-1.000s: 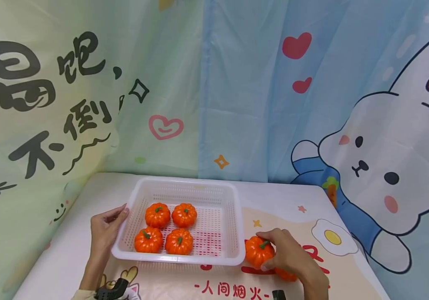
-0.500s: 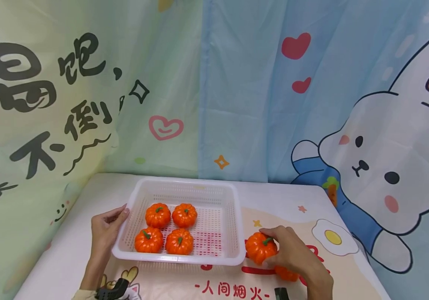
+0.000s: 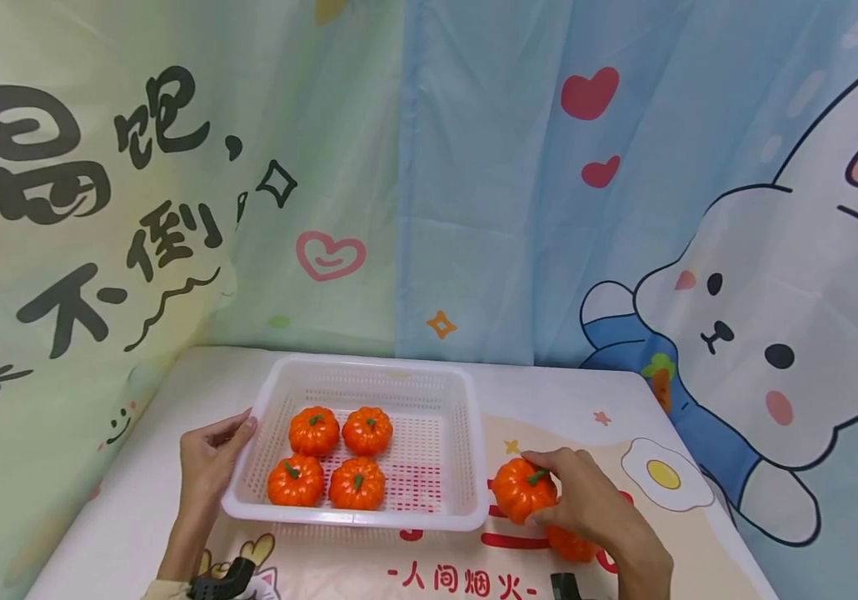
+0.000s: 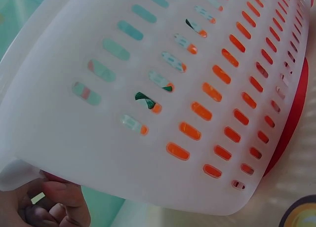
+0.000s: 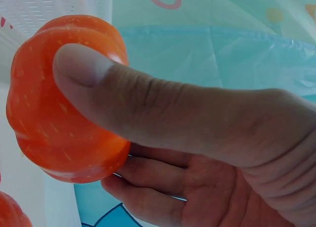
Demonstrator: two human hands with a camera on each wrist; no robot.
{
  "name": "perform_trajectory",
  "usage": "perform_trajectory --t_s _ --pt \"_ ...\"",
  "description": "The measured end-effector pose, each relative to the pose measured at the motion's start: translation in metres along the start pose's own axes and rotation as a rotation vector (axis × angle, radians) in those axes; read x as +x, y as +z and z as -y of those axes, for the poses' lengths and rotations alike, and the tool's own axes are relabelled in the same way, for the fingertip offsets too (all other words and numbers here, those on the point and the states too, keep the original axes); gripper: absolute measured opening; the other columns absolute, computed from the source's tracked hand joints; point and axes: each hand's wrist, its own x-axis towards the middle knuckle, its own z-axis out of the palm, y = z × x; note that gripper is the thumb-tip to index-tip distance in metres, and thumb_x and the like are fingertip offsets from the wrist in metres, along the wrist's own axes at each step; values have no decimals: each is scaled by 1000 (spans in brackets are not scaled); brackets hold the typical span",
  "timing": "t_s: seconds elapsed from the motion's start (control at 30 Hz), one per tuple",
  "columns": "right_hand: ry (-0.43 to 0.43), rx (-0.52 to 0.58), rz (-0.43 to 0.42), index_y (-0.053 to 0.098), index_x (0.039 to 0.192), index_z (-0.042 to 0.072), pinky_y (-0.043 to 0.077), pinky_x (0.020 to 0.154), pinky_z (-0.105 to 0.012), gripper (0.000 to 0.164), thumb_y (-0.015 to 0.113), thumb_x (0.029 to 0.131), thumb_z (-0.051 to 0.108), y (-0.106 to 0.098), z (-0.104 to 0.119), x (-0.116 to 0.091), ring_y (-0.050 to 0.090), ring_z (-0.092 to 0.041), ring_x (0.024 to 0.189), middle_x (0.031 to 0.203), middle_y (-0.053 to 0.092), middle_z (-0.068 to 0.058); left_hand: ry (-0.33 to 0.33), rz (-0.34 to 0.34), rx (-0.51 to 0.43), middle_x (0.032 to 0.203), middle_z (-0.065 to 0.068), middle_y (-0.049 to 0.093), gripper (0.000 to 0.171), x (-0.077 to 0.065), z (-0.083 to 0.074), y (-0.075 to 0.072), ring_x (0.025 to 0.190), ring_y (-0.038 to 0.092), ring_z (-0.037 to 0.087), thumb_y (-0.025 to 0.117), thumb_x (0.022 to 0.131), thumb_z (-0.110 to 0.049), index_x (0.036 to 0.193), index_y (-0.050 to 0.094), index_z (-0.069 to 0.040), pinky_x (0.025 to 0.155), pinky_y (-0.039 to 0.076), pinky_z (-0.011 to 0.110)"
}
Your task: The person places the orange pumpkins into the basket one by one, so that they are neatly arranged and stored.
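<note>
A white slotted plastic basket (image 3: 421, 450) stands on the table, with several small orange toy pumpkins (image 3: 357, 483) in its left half. My left hand (image 3: 207, 458) holds the basket's left rim; in the left wrist view its curled fingers (image 4: 64, 195) are at the rim's underside. To the right of the basket, my right hand (image 3: 586, 500) grips another toy pumpkin (image 3: 522, 492) between thumb and fingers. The right wrist view has the thumb lying across this pumpkin (image 5: 54, 123), with the fingers partly hidden behind it. One more pumpkin (image 3: 571, 546) shows partly below the right hand.
A printed cloth with a fried-egg picture (image 3: 665, 475) and red lettering covers the white table (image 3: 152, 442). Behind it hangs a curtain (image 3: 466, 250) with hearts and a rabbit. Black straps (image 3: 222, 579) sit at the wrists.
My right hand has shifted slightly up and to the right with its pumpkin, showing more of the one below. My left hand and the basket have stayed put.
</note>
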Motion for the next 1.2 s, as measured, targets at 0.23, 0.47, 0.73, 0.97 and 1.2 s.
perform_trajectory --t_s 0.23,0.47,0.73,0.97,1.2 --pt "0 -10 3 72 144 12 65 100 -52 78 103 72 15 -5 5 -2 57 -31 124 128 73 -7 -14 6 4 137 29 73 40 1 2 0 76 69 -3 73 107 -27 135 74 1 71 61 15" --pt "-19 -32 -7 72 145 12 64 101 -53 80 103 72 21 -8 8 -5 57 -28 121 126 73 -5 -10 4 -5 137 30 73 39 -1 0 0 76 69 -3 73 107 -25 135 74 2 71 61 15" --pt "-38 -33 -5 71 146 10 62 104 -56 81 103 73 23 -12 12 -4 58 -30 122 129 74 -7 -3 0 -16 135 31 73 39 -1 0 0 76 70 -4 73 107 -24 135 74 2 71 61 15" --pt "-60 -42 -13 70 147 12 62 104 -56 81 102 74 27 -14 15 -6 57 -28 123 130 73 -6 -2 3 1 136 30 73 40 -1 1 0 76 69 -3 73 107 -26 135 74 2 72 61 14" --pt "-60 -45 -17 70 148 13 63 103 -56 82 102 74 27 -13 19 -7 57 -28 123 132 73 -5 -6 -4 -3 136 28 74 40 -1 0 1 77 70 -3 73 106 -29 135 75 -1 73 62 16"
